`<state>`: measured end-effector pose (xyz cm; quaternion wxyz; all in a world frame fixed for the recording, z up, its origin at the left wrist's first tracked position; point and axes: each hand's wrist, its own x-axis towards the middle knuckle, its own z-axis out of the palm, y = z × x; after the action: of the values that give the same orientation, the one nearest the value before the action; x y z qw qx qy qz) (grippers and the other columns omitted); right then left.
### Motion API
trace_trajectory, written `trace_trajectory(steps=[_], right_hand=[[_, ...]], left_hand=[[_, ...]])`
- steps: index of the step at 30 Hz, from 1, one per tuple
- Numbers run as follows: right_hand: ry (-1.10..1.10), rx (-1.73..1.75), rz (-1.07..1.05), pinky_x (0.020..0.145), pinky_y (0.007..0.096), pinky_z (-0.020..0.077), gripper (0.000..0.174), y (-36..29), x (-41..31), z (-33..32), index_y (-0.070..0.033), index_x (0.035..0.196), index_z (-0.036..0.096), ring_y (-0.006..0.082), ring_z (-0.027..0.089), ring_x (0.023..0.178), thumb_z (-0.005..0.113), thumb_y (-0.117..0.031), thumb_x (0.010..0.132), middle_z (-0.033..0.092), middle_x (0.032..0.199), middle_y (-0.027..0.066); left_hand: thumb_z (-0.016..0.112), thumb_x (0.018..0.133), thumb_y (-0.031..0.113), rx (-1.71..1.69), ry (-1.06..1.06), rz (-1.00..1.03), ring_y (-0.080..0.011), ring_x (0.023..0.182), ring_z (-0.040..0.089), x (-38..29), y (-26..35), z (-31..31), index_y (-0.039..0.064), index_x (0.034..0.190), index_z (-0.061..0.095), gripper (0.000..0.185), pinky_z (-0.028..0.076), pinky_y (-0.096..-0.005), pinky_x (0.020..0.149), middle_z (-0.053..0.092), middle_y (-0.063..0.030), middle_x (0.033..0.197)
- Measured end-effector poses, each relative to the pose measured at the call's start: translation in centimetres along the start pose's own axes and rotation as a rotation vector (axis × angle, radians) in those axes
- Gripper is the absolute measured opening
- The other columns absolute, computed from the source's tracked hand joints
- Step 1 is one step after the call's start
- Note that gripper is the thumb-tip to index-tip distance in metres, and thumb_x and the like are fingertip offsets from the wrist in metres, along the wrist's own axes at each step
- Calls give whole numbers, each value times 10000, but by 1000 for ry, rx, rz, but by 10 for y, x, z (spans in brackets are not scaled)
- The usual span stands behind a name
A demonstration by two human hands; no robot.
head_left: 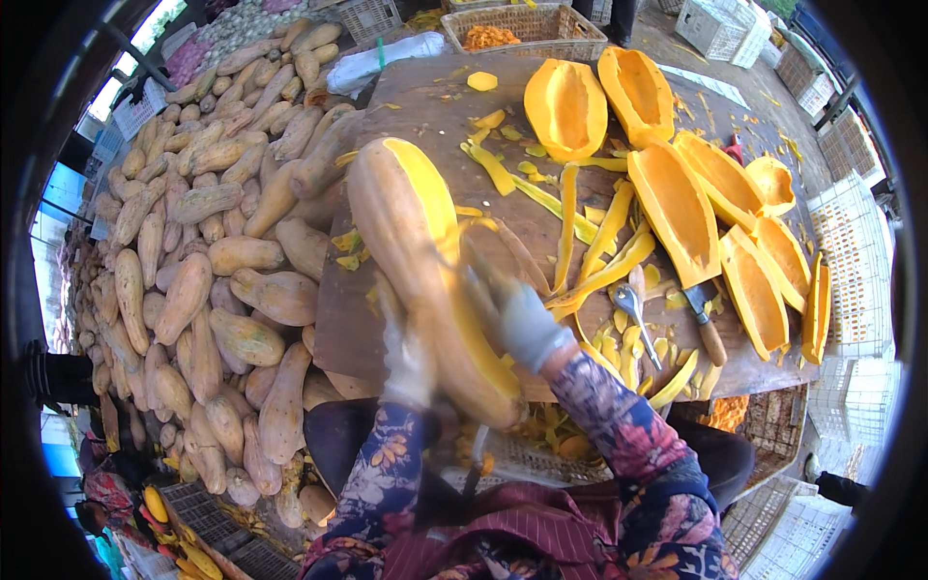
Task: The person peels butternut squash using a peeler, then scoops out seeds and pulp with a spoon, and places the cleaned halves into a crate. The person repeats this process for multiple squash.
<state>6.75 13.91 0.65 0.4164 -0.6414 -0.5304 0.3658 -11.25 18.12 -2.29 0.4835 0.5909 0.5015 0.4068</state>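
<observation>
A large tan butternut-type squash (395, 217) lies lengthwise before me over the near edge of the wooden table (435, 94), with a long peeled yellow strip down its right side. My left hand (409, 362), in a whitish glove, holds the squash at its lower left. My right hand (525, 319), in a grey-white glove, is closed around a blurred peeling tool (471, 279) against the peeled strip. Long peels (609, 232) lie to the right. Near them are a metal spoon (634, 312) and a knife with a wooden handle (710, 337).
Hollowed, peeled squash halves (674, 210) cover the table's right side. A heap of unpeeled squashes (217, 254) rises on the left. A plastic crate (529, 43) with orange pulp stands beyond the table; more crates (848, 268) stand at right. Another person (109, 486) is at lower left.
</observation>
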Motion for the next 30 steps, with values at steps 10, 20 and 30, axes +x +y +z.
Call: trace_trajectory(steps=[10,20,30], right_hand=[[-502,149,339,898,406,567,555,-12,-124,-103,-110,1535,513,257,729,1021,546,-422,1078,751,1118,194],[-85,-7,77,880,506,537,560,-11,-6,-9,-85,1549,442,476,685,983,554,-347,1067,704,1090,302],[-366,-367,93,774,511,545,508,-35,-170,-70,-72,1476,515,439,697,876,633,-288,1031,700,954,260]], left_hand=[[519,1056,537,168,17,56,-378,1498,352,-2,8,-4,30,1675,91,908,315,-434,1212,286,-291,1664],[558,1061,459,23,-2,-32,-330,1561,245,-4,13,0,22,1675,77,894,254,-416,1252,171,-237,1719],[564,1062,427,-55,-11,35,-334,1534,289,-1,5,0,-5,1666,101,876,269,-399,1240,187,-247,1714]])
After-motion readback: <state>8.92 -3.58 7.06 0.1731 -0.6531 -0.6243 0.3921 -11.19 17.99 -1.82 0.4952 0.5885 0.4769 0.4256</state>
